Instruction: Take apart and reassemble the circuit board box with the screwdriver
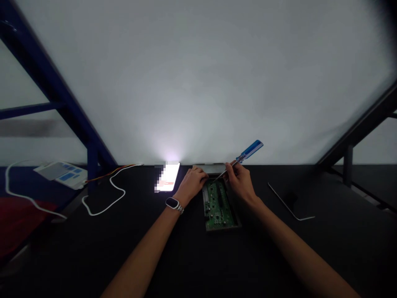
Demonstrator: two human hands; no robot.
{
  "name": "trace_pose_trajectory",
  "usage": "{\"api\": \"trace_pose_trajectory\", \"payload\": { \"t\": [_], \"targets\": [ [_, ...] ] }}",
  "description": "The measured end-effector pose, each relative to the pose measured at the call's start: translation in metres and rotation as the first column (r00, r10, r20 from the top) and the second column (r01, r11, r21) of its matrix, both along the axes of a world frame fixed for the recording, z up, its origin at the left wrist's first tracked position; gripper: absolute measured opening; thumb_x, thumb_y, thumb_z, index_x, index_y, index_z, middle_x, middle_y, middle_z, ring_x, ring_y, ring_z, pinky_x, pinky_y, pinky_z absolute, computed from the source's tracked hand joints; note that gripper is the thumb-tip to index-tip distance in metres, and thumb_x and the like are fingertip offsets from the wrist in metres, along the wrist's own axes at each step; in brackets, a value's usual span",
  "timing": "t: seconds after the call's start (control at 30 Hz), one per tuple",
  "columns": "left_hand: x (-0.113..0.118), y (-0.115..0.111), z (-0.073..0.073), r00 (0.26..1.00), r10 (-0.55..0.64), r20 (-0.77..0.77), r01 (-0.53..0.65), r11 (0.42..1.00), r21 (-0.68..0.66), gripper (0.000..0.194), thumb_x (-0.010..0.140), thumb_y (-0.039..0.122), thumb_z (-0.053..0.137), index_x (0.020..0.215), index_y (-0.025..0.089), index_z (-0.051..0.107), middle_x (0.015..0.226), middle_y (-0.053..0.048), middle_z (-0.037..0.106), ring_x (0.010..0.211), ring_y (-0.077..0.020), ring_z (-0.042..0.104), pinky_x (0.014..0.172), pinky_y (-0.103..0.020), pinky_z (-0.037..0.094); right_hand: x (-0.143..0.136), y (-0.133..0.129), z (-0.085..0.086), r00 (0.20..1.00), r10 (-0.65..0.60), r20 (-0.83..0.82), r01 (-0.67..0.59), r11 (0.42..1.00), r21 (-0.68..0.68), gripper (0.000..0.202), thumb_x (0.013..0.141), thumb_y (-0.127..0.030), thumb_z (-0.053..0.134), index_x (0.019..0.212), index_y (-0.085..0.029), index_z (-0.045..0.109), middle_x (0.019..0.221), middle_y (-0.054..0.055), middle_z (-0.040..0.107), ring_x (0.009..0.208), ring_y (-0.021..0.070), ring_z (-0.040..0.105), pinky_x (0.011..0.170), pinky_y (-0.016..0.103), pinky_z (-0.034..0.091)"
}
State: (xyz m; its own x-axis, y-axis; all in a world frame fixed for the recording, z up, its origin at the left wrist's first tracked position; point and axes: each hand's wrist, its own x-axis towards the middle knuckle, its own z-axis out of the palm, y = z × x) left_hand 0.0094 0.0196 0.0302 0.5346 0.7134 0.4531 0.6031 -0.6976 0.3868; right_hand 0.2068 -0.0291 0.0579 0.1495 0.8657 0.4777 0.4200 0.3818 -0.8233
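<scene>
A green circuit board (217, 207) lies in a shallow dark frame (223, 227) on the black table. At its far left corner, my left hand (194, 179) has its fingers bent and closed on the edge; the fingertips are partly hidden. My right hand (240, 180) pinches a screwdriver (252, 149) by its thin shaft, below the clear blue handle. The tool slants down to the left, and its tip is at the far end of the board. Whether the tip touches a screw is too small to see.
A lit phone (169, 177) stands left of my left hand. A white cable (119, 194) curls across the table farther left, near a white panel with blue patches (66, 174). On the right lies a bent metal rod (285, 203). A pale wall (198, 82) rises behind.
</scene>
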Motion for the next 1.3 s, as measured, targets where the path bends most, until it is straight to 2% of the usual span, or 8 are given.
{"api": "trace_pose_trajectory", "payload": {
  "t": [0.1, 0.23, 0.3, 0.4, 0.57, 0.67, 1.07, 1.3],
  "targets": [
    [0.003, -0.007, 0.002, 0.998, 0.027, 0.058, -0.026, 1.0, -0.005, 0.016, 0.091, 0.022, 0.056, 0.097, 0.023, 0.07, 0.098, -0.006, 0.067, 0.101, -0.0245, 0.056, 0.09, -0.042, 0.042, -0.004, 0.008, 0.012, 0.996, 0.03, 0.083, -0.032, 0.999, 0.027, 0.038, 0.092, -0.052, 0.049, 0.074, -0.019, 0.059, 0.063, 0.004, 0.064, 0.053, 0.016, 0.058, 0.051, 0.026, 0.044],
    [0.007, -0.013, 0.002, 0.966, 0.014, 0.257, 0.0, 0.999, -0.054, 0.02, 0.093, 0.022, 0.052, 0.104, 0.023, 0.068, 0.102, -0.005, 0.069, 0.101, -0.0218, 0.059, 0.093, -0.04, 0.045, -0.015, 0.022, 0.027, 0.981, 0.187, 0.054, -0.186, 0.982, -0.021, 0.036, 0.092, -0.052, 0.048, 0.079, -0.02, 0.059, 0.062, 0.003, 0.065, 0.051, 0.0168, 0.061, 0.05, 0.027, 0.047],
    [0.009, -0.014, 0.0, 0.936, 0.028, 0.352, 0.011, 0.994, -0.109, 0.021, 0.093, 0.023, 0.053, 0.106, 0.022, 0.069, 0.101, -0.005, 0.07, 0.097, -0.0205, 0.061, 0.089, -0.037, 0.048, -0.022, 0.029, 0.03, 0.965, 0.258, 0.056, -0.257, 0.966, -0.013, 0.036, 0.092, -0.051, 0.048, 0.077, -0.021, 0.057, 0.062, 0.002, 0.065, 0.051, 0.0167, 0.063, 0.051, 0.027, 0.049],
    [0.01, -0.013, -0.006, 0.903, 0.076, 0.422, 0.003, 0.983, -0.184, 0.021, 0.092, 0.029, 0.056, 0.106, 0.021, 0.07, 0.099, -0.005, 0.072, 0.09, -0.0194, 0.064, 0.082, -0.033, 0.05, -0.03, 0.037, 0.028, 0.957, 0.272, 0.101, -0.276, 0.961, 0.033, 0.034, 0.092, -0.051, 0.048, 0.075, -0.021, 0.056, 0.06, 0.001, 0.063, 0.049, 0.0163, 0.062, 0.05, 0.027, 0.047],
    [0.012, -0.01, -0.013, 0.903, 0.152, 0.402, -0.083, 0.979, -0.184, 0.018, 0.089, 0.032, 0.061, 0.099, 0.022, 0.074, 0.094, -0.003, 0.074, 0.09, -0.0198, 0.066, 0.083, -0.032, 0.05, -0.033, 0.047, 0.014, 0.952, 0.255, 0.168, -0.264, 0.964, 0.033, 0.033, 0.092, -0.05, 0.049, 0.076, -0.021, 0.056, 0.061, 0.001, 0.063, 0.049, 0.0151, 0.061, 0.05, 0.025, 0.046],
    [0.014, -0.009, -0.014, 0.909, 0.181, 0.374, -0.124, 0.977, -0.172, 0.018, 0.09, 0.03, 0.061, 0.101, 0.025, 0.074, 0.095, -0.002, 0.074, 0.092, -0.0192, 0.066, 0.085, -0.032, 0.049, -0.033, 0.05, 0.009, 0.951, 0.232, 0.203, -0.243, 0.97, 0.03, 0.033, 0.093, -0.049, 0.049, 0.077, -0.02, 0.056, 0.062, 0.001, 0.063, 0.05, 0.0147, 0.061, 0.05, 0.025, 0.046],
    [0.016, -0.007, -0.018, 0.918, 0.234, 0.319, -0.186, 0.967, -0.174, 0.02, 0.09, 0.033, 0.062, 0.104, 0.026, 0.075, 0.095, -0.004, 0.073, 0.092, -0.0201, 0.066, 0.084, -0.032, 0.05, -0.03, 0.051, 0.004, 0.95, 0.212, 0.229, -0.225, 0.974, 0.033, 0.032, 0.095, -0.046, 0.048, 0.078, -0.02, 0.055, 0.064, 0.002, 0.063, 0.053, 0.0143, 0.06, 0.052, 0.026, 0.046],
    [0.015, -0.005, -0.02, 0.931, 0.226, 0.288, -0.186, 0.97, -0.159, 0.021, 0.091, 0.033, 0.06, 0.104, 0.026, 0.075, 0.093, -0.004, 0.073, 0.088, -0.0198, 0.065, 0.082, -0.033, 0.049, -0.031, 0.053, 0.003, 0.953, 0.221, 0.206, -0.23, 0.973, 0.023, 0.03, 0.093, -0.045, 0.05, 0.078, -0.02, 0.056, 0.062, 0.001, 0.062, 0.051, 0.0134, 0.06, 0.051, 0.026, 0.047]
  ]
}}
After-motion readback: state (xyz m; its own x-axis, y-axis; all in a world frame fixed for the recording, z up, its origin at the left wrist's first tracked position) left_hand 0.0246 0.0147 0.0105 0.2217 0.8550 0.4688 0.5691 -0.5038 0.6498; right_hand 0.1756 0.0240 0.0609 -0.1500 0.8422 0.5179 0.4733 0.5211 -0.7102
